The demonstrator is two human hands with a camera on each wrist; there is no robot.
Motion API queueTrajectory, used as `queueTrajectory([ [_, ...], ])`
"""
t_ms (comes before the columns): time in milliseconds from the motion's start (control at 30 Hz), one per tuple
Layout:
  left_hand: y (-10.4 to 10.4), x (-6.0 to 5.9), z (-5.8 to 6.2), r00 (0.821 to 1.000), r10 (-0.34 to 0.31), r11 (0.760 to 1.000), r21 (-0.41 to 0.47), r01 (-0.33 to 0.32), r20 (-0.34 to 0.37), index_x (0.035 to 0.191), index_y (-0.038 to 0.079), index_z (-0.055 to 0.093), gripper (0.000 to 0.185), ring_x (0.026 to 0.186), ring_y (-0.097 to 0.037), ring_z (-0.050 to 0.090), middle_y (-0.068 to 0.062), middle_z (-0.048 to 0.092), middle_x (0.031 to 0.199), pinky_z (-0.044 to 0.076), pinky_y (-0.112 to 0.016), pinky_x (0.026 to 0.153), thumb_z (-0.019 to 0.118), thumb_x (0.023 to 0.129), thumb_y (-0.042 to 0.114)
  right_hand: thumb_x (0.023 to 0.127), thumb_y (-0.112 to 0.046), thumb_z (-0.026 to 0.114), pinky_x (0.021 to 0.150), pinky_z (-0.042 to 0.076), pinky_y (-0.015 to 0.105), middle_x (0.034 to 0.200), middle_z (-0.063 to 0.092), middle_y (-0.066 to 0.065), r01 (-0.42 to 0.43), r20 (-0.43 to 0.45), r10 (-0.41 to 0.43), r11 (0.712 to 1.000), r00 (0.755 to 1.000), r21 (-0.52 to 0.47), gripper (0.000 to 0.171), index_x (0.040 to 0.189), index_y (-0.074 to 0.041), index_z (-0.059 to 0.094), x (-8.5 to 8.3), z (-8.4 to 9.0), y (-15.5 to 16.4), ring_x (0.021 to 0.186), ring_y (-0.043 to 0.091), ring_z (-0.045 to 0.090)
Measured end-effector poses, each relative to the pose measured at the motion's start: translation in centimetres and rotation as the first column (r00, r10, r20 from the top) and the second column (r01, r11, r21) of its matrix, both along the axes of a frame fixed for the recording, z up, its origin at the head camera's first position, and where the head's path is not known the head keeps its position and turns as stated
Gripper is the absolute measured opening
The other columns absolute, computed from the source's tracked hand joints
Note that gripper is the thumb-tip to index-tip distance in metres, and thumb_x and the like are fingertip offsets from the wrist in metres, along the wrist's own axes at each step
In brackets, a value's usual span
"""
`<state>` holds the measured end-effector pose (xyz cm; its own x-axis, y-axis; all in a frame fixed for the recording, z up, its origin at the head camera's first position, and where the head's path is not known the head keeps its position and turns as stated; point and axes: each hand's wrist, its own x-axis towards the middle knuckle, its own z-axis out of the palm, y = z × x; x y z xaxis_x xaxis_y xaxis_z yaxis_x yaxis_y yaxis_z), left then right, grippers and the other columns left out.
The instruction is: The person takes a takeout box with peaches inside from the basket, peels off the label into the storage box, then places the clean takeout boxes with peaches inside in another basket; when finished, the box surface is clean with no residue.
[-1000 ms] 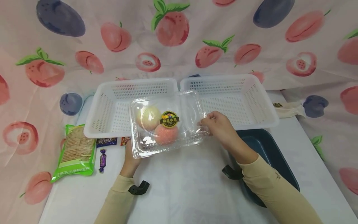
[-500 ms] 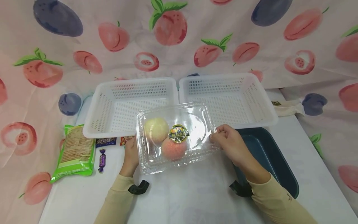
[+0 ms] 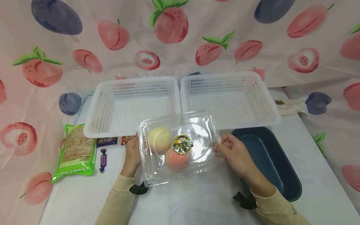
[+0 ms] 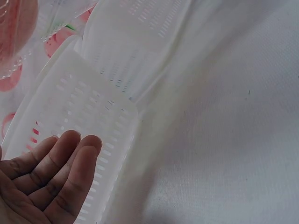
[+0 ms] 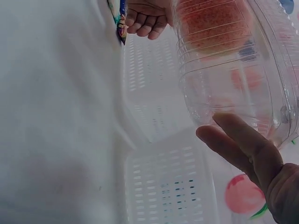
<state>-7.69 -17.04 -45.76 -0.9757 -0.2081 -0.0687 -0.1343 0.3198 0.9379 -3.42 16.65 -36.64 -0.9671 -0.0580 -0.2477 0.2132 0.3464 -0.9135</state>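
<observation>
Holding clear plastic clamshell box [image 3: 180, 147] of two peaches level, both hands [image 3: 132, 154] [image 3: 233, 153] pinching its ends above white desk [image 3: 197, 200].

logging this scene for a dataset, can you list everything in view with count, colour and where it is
clear clamshell box: 1, transparent with a dark round sticker, centre front of the table, held between both hands
peaches: 2, one pale yellow, one pink-red, inside the clamshell box
baskets: 2, white, perforated, side by side behind the box
tray: 1, dark teal, right of the box
cracker pack: 1, green, far left on the table
wrapped candy: 1, purple, right of the cracker pack
small packets: 2, one dark blue, one red, at the left basket's front edge
table: 1, white cloth
backdrop: 1, pink fruit print
left hand: 1, at the box's left end
right hand: 1, fingers gripping the box's right end
</observation>
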Motion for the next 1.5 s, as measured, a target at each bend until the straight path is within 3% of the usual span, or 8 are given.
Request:
queueTrajectory([
  [167,0.1,0.0,0.2,1.0,-0.009,1.0,0.018,0.009,0.009,0.063,0.014,0.043,0.057,0.052,-0.01,0.043,0.006,0.043,0.055,0.039,-0.024,0.052,0.032,0.116,0.029,0.099,-0.007,0.06,0.074,0.057,0.024,0.12,0.075,0.022,0.011,0.016,-0.01,0.999,1.0,-0.034,0.014,0.107,0.002,0.053,0.8,-0.5,0.0,0.084,0.009,0.075],
  [300,0.1,0.0,0.2,1.0,0.0,1.0,0.026,0.0,0.02,0.064,0.014,0.045,0.056,0.056,-0.011,0.046,0.005,0.044,0.057,0.041,-0.025,0.057,0.033,0.116,0.031,0.099,-0.005,0.06,0.078,0.059,0.023,0.123,0.074,0.024,0.012,0.011,-0.011,0.998,1.0,-0.059,0.014,0.107,0.003,0.051,1.5,-0.8,0.0,0.088,0.006,0.074],
  [567,0.0,0.0,-0.3,1.0,0.003,1.0,-0.008,-0.003,-0.006,0.063,0.014,0.04,0.057,0.052,-0.012,0.04,0.005,0.04,0.054,0.038,-0.026,0.053,0.033,0.116,0.034,0.099,-0.004,0.06,0.078,0.058,0.021,0.121,0.075,0.023,0.058,0.007,-0.058,0.996,0.998,-0.071,0.015,0.11,0.004,0.053,2.8,-1.7,0.4,0.089,0.002,0.073],
  [733,0.1,-0.1,-0.4,1.0,-0.011,0.999,0.035,0.012,-0.024,0.081,-0.004,0.063,0.061,0.058,-0.006,0.053,0.002,0.058,0.066,0.048,-0.021,0.057,0.03,0.116,0.033,0.098,-0.003,0.062,0.075,0.057,0.021,0.106,0.077,0.017,0.093,0.014,-0.093,0.994,0.996,-0.05,0.018,0.111,0.005,0.054,3.6,-2.3,0.6,0.083,0.004,0.068],
  [867,0.1,-0.2,-0.4,0.999,-0.045,0.993,0.109,0.046,-0.011,0.101,-0.015,0.067,0.067,0.064,-0.006,0.065,-0.009,0.07,0.08,0.058,-0.022,0.062,0.025,0.117,0.034,0.098,-0.002,0.063,0.072,0.056,0.02,0.095,0.076,0.011,0.118,0.012,-0.117,0.992,0.993,-0.034,0.017,0.109,0.005,0.053,4.1,-3.3,0.8,0.081,0.002,0.065],
  [1100,0.2,-0.2,-0.5,0.995,-0.089,0.982,0.162,0.095,-0.047,0.102,-0.017,0.066,0.068,0.062,-0.008,0.072,-0.029,0.073,0.085,0.062,-0.028,0.061,0.022,0.117,0.033,0.098,-0.006,0.066,0.065,0.049,0.023,0.098,0.075,0.011,0.159,0.064,-0.16,0.987,0.985,0.024,0.02,0.109,0.002,0.052,4.1,-5.2,1.3,0.076,0.005,0.061],
  [1433,0.2,-0.1,-0.4,0.995,-0.087,0.983,0.157,0.092,-0.04,0.102,-0.016,0.066,0.067,0.063,-0.008,0.072,-0.029,0.073,0.086,0.062,-0.027,0.062,0.022,0.117,0.033,0.097,-0.018,0.065,0.058,0.042,0.026,0.102,0.069,0.009,0.047,0.156,-0.073,0.985,0.985,0.165,0.026,0.111,-0.005,0.048,3.8,-5.6,1.7,0.065,0.009,0.05],
  [1500,0.2,-0.2,-0.3,0.995,-0.091,0.985,0.146,0.095,-0.039,0.102,-0.016,0.066,0.068,0.063,-0.009,0.072,-0.03,0.073,0.087,0.062,-0.027,0.062,0.022,0.117,0.034,0.098,-0.02,0.065,0.057,0.039,0.027,0.096,0.065,0.007,0.017,0.178,-0.054,0.979,0.983,0.201,0.025,0.11,-0.006,0.048,3.8,-5.6,1.7,0.063,0.011,0.046],
])
